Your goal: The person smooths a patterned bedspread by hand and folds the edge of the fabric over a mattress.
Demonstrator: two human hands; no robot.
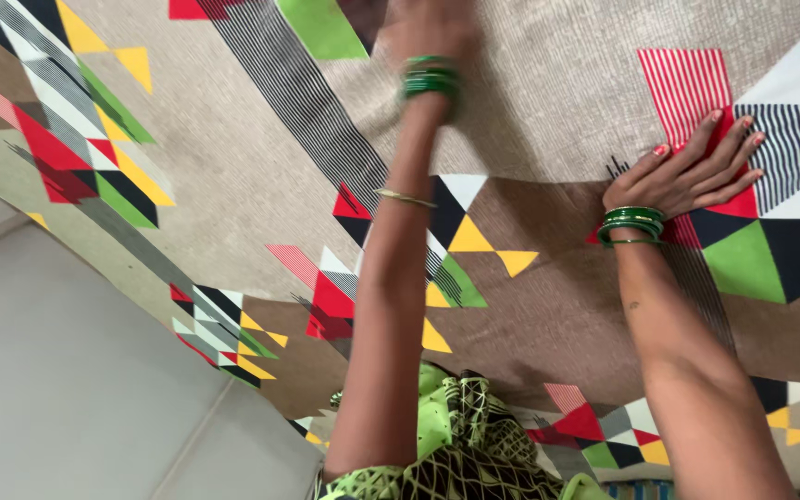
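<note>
A large beige cloth [233, 176] printed with red, yellow, green, black and striped triangles lies spread out in front of me. My left hand [430, 30] reaches far forward near the top edge of the view, blurred, palm down on the cloth, with green bangles [431, 78] at the wrist. My right hand [692, 171] lies flat on the cloth with fingers stretched out over a red striped patch, green bangles [633, 225] on that wrist too. Neither hand grips anything.
A pale grey floor [57, 389] shows at the lower left, beyond the cloth's edge. My green and black patterned garment [456, 444] fills the bottom centre. The cloth has soft folds near its middle.
</note>
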